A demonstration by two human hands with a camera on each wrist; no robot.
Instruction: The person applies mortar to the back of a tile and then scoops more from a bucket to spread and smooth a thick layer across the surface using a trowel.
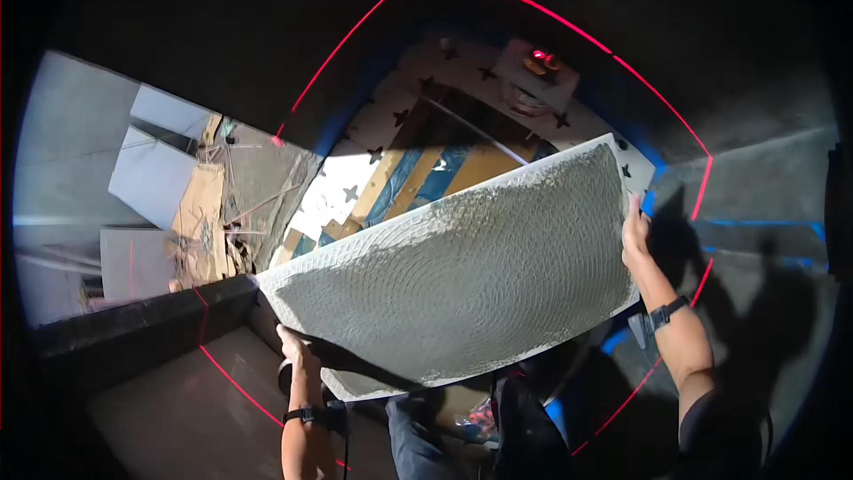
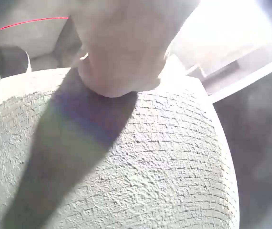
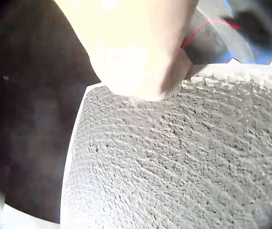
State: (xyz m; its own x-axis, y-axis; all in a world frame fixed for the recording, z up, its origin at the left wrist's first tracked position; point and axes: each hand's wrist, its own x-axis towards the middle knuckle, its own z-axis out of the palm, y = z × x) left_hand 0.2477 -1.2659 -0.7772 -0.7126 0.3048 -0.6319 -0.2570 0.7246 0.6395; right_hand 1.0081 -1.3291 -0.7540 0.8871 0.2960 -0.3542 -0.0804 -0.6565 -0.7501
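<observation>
A large rectangular tile (image 1: 453, 276) spans the space in front of me, its visible face coated with grey mortar combed into curved ridges. My left hand (image 1: 299, 351) grips its left short edge near the lower corner. At the opposite short edge, my right hand (image 1: 635, 231) holds on with the thumb side toward me. In the left wrist view the left hand (image 2: 121, 57) overlaps the tile's edge and casts a dark shadow over the mortar. The right hand (image 3: 136, 57) covers part of the edge in the right wrist view. Fingers behind the tile are hidden.
White floor tiles with dark star shapes (image 1: 351, 193) lie beyond, partly under cardboard (image 1: 391, 191) with blue strips. A device with red lights (image 1: 540, 60) stands on a box at the back, and red laser lines cross the walls. Broken cardboard (image 1: 203, 204) and pale panels (image 1: 149, 173) lie left.
</observation>
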